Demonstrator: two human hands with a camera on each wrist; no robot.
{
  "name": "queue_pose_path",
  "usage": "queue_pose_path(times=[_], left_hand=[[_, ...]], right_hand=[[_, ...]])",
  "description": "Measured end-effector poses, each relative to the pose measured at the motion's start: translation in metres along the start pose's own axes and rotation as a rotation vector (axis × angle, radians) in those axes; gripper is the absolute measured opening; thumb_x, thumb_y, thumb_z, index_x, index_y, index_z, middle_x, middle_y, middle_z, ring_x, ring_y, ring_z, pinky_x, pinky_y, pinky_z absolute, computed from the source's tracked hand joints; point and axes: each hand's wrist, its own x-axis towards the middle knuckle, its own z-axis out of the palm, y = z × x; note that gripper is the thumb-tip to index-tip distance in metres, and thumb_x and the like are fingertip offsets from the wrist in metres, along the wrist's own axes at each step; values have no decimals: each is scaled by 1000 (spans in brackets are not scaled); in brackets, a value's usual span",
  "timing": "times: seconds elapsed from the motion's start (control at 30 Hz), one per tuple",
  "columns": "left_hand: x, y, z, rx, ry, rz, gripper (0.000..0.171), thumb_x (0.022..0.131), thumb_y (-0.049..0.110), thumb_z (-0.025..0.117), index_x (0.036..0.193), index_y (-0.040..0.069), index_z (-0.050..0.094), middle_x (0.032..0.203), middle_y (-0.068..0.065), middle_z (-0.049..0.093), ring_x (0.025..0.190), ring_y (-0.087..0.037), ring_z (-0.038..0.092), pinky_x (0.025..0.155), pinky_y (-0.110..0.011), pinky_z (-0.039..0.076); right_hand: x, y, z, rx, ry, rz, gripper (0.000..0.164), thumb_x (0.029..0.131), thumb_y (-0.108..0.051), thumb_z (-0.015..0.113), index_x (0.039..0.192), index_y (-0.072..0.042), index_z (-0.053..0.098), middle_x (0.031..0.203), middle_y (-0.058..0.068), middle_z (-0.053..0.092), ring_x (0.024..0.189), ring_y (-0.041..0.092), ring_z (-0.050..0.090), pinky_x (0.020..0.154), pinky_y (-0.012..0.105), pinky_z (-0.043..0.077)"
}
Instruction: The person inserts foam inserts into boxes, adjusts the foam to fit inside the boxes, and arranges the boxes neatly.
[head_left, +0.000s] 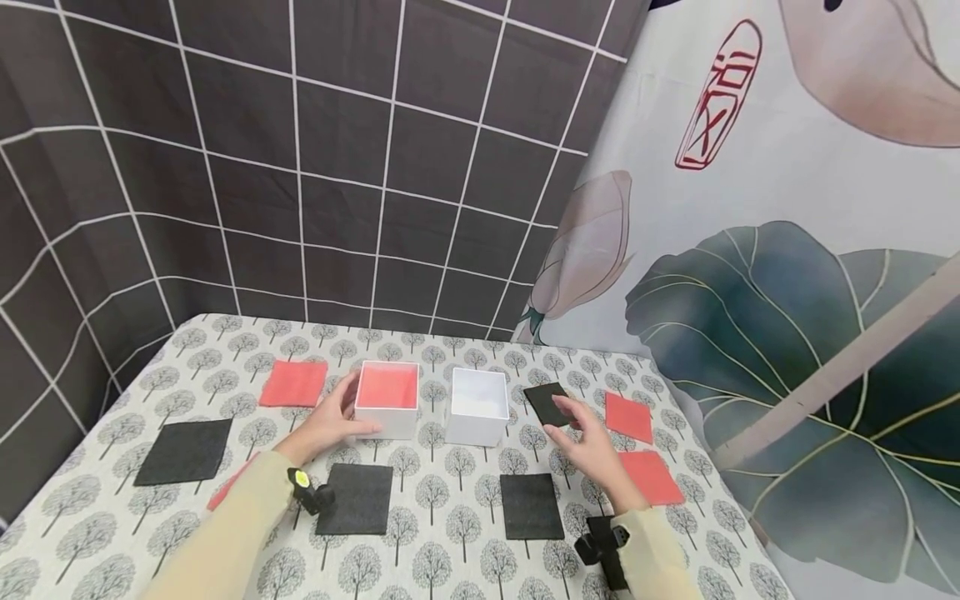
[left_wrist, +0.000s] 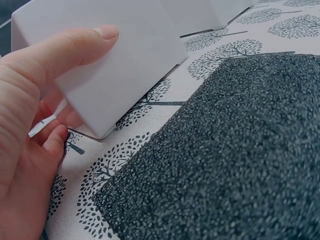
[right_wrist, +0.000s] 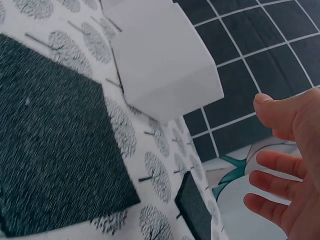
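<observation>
My left hand (head_left: pixel 332 421) grips the left side of a white open box (head_left: pixel 386 422) with red inside it. In the left wrist view, its thumb (left_wrist: pixel 85 47) lies across a white wall and the other fingers reach round the side. A second white box (head_left: pixel 477 427), pale inside, stands just to the right. Above a black square (head_left: pixel 545 400) hovers my right hand (head_left: pixel 588 450), fingers loosely bent and apart. The right wrist view shows nothing between those fingers (right_wrist: pixel 272 182).
On the tree-print cloth (head_left: pixel 442 500) lie more black squares (head_left: pixel 354 500) (head_left: pixel 531 507) (head_left: pixel 185 452). Red squares (head_left: pixel 294 383) (head_left: pixel 628 417) (head_left: pixel 651 477) lie at both sides, one partly under my left forearm. A dark grid curtain (head_left: pixel 337 208) hangs behind.
</observation>
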Motion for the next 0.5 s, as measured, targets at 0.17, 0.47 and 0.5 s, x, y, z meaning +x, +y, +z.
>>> queue_pose_path(times=[0.17, 0.47, 0.5], left_hand=[[-2, 3, 0, -6, -9, 7, 116, 66, 13, 83, 150, 12, 2, 154, -15, 9, 138, -33, 15, 107, -39, 26], [-3, 3, 0, -3, -5, -5, 115, 66, 15, 83, 150, 13, 4, 154, -14, 10, 138, -32, 15, 109, -40, 23], [-3, 3, -1, -4, -6, -1, 115, 66, 15, 83, 150, 12, 4, 154, -14, 9, 138, -32, 15, 109, -41, 23]], right_hand=[[-8, 10, -1, -20, 13, -22, 48, 81, -8, 71, 125, 2, 54, 116, 16, 56, 108, 34, 52, 86, 55, 45], [-24, 25, -12, -31, -3, 49, 54, 82, -15, 70, 129, 0, 49, 124, 20, 52, 111, 39, 47, 89, 56, 42], [-26, 26, -13, -40, -6, 61, 54, 83, -17, 70, 130, -1, 49, 126, 20, 51, 112, 39, 47, 90, 56, 42]])
